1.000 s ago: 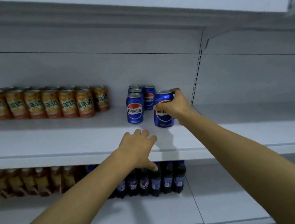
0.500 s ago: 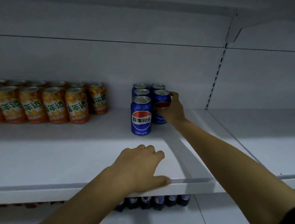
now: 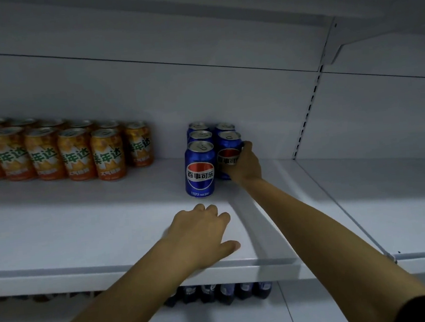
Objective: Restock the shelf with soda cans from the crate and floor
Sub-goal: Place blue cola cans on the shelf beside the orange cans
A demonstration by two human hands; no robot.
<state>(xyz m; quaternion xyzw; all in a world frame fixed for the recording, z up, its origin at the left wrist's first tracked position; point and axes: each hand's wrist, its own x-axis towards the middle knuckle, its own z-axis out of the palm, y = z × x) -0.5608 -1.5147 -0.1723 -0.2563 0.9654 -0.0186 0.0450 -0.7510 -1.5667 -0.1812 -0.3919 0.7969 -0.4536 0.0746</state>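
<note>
Several blue cola cans stand in two rows deep on the white shelf (image 3: pixel 83 223). My right hand (image 3: pixel 246 164) grips the front can of the right row (image 3: pixel 228 144), fingers curled round its side. The front can of the left row (image 3: pixel 199 171) stands free beside it, label facing me. My left hand (image 3: pixel 202 236) rests on the shelf near its front edge, fingers loosely bent, thumb along the lip, holding nothing. No crate or floor is in view.
Two rows of orange soda cans (image 3: pixel 77 153) line the shelf's left part. Dark bottles (image 3: pixel 218 292) stand on the shelf below. A slotted upright (image 3: pixel 306 124) divides this bay from the bare shelf (image 3: pixel 375 185) at right. Another shelf hangs close overhead.
My right hand pushed the blue can from the shelf's front back into the right row. The camera moved closer and lower. My left hand stayed at the shelf edge.
</note>
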